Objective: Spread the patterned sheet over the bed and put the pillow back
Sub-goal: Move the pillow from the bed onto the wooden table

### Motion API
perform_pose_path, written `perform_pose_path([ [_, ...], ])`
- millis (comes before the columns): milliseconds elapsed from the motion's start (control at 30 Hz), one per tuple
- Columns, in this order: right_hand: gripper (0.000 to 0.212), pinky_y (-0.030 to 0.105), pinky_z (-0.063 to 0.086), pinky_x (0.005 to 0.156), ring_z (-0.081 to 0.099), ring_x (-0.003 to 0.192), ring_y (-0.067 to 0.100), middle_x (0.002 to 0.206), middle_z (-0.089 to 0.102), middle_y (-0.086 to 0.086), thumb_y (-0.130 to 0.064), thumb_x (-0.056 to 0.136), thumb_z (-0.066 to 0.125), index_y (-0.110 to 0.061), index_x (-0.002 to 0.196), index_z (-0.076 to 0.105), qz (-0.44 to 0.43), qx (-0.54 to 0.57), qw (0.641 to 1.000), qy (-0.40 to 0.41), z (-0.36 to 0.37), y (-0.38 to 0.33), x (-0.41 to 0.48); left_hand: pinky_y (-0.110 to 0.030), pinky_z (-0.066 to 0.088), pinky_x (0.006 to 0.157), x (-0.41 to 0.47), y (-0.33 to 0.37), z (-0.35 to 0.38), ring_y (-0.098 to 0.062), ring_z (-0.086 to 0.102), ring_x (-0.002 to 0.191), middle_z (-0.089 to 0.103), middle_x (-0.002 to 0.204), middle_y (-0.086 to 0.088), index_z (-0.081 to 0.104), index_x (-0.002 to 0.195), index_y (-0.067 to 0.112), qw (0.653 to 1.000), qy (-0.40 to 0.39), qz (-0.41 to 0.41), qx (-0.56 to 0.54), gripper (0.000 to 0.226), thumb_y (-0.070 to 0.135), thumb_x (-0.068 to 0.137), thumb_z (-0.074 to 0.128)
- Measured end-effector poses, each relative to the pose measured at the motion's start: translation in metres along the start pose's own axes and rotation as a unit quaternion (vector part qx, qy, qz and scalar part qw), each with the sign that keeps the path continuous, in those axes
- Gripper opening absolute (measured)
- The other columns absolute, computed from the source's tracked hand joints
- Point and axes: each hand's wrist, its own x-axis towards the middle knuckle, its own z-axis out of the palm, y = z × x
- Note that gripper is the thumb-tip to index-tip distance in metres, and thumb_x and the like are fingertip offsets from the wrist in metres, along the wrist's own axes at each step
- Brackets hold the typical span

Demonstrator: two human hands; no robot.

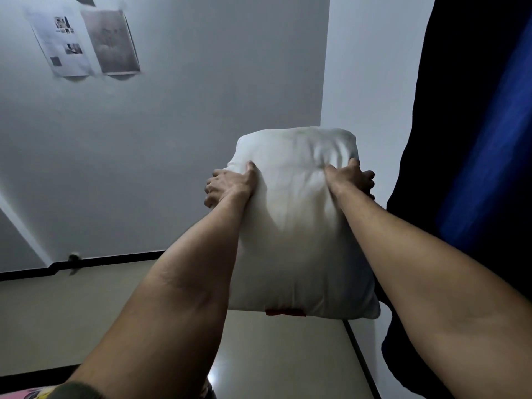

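Pillow: the white pillow (299,231) hung in the air in front of me, held flat-on, over the floor and before the corner of the room. A small red tag (285,312) sat at its near lower edge.
Left hand: my left hand (230,184) gripped the pillow's left side near the top, thumb pressed into the near face, fingers curled round the edge.
Right hand: my right hand (349,177) gripped the right side at about the same height, fingers wrapped round the edge and denting the fabric.
Hands together or apart: apart, with the pillow's width between them, both arms stretched out.
Wall: a grey wall (187,125) stood behind, with two paper sheets (83,38) stuck high on the left, too blurred to read.
Curtain: a dark curtain (475,168) with a blue band hung on the right, just beside the pillow's right edge and my right forearm. I could not tell whether they touched.
Floor: pale floor (86,312) with a black skirting (115,259) along the wall's foot. A small dark thing (73,259) sat on it, too blurred to make out.
In the way: the pillow and my forearms hid the foot of the corner.
Lower left edge: a sliver of pink patterned cloth (28,394). I could not tell what it belonged to.
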Motion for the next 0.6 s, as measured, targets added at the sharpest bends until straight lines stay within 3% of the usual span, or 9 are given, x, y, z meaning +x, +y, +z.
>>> perform_pose_path([
  [600, 0.059, 0.050, 0.034, 0.105, 0.042, 0.128, 0.035, 0.139, 0.040, 0.013, -0.047, 0.092, 0.050, -0.029, 0.147, 0.039, 0.016, -0.025, 1.000, 0.001, 0.109, -0.054, 0.137, -0.049, 0.042, 0.095, 0.162, 0.071, 0.082, -0.035, 0.051, 0.121, 0.053, 0.130, -0.015, 0.045, 0.134, 0.007, 1.000, -0.026, 0.008, -0.003, 0.092, 0.079, 0.077, 0.040],
])
